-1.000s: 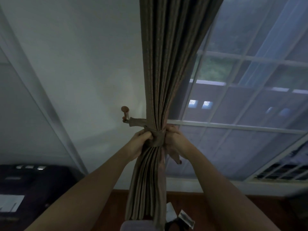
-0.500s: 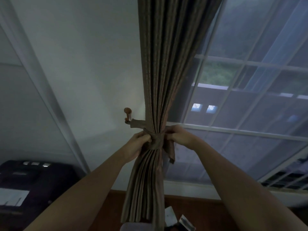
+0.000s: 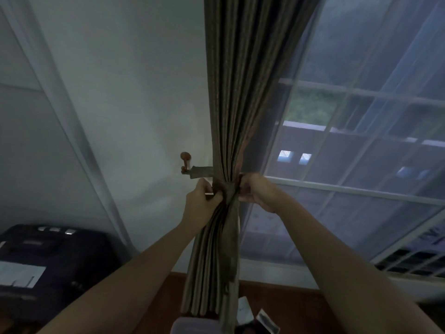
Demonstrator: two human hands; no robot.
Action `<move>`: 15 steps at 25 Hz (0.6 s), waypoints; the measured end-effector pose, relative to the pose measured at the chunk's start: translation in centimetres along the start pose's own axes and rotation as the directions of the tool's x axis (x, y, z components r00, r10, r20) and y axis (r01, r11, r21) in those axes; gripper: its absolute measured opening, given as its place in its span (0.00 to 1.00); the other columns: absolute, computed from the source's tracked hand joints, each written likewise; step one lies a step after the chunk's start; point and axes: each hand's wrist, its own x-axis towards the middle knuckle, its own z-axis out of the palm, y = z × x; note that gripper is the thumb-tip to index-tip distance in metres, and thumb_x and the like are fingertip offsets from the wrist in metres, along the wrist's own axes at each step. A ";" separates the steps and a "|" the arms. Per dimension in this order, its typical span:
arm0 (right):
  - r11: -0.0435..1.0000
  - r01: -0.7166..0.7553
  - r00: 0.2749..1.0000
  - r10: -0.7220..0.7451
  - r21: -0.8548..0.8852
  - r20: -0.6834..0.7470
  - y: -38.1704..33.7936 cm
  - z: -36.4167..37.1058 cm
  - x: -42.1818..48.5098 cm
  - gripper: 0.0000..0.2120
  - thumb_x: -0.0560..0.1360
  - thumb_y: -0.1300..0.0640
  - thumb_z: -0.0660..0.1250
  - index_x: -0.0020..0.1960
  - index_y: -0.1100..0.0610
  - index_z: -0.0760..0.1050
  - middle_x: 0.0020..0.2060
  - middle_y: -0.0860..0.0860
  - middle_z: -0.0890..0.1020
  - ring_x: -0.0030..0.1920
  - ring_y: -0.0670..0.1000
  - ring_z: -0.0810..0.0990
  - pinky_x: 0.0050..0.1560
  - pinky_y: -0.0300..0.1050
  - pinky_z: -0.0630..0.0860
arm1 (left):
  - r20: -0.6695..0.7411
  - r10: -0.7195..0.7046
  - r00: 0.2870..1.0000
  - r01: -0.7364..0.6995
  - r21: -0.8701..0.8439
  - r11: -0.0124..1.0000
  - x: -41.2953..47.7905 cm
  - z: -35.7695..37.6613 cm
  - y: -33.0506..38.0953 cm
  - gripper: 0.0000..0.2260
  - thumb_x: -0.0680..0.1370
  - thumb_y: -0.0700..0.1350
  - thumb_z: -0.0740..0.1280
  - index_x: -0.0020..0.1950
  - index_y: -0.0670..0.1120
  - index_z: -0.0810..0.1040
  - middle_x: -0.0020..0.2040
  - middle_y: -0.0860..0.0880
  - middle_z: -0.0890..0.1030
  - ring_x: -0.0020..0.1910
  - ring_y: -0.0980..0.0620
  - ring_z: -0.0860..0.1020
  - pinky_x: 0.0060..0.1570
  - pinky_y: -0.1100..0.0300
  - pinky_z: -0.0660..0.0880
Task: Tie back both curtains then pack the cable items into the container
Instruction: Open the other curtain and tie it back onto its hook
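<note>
Tie-back tail (image 3: 231,237) now hanging straight down the front of the gathered curtain (image 3: 231,116), no longer beside the right hand. Left hand (image 3: 202,201) closed on the curtain folds at 9 o'clock of the band; right hand (image 3: 257,192) closed on the band at 3 o'clock. Tie-back strap (image 3: 202,171) stretched to the wall hook (image 3: 185,162) at 10 o'clock. Container (image 3: 192,325) at 6 o'clock, below the curtain hem; window (image 3: 361,165) at 3 o'clock.

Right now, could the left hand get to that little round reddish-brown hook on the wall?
Probably yes. The left hand grips the gathered brown curtain just below the reddish-brown wall hook, with only bare wall between, but it must let go first.
</note>
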 end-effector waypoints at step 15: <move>0.788 0.037 0.960 -0.200 -0.615 -0.199 -1.6 2.9 0.6 0.23 0.67 0.46 0.74 0.57 0.58 0.77 0.49 0.53 0.80 0.47 0.48 0.78 0.48 0.37 0.76 | 0.219 0.132 0.967 -0.196 0.301 0.933 -1.7 -0.8 -0.1 0.14 0.79 0.44 0.61 0.47 0.34 0.80 0.57 0.40 0.78 0.43 0.49 0.76 0.39 0.69 0.65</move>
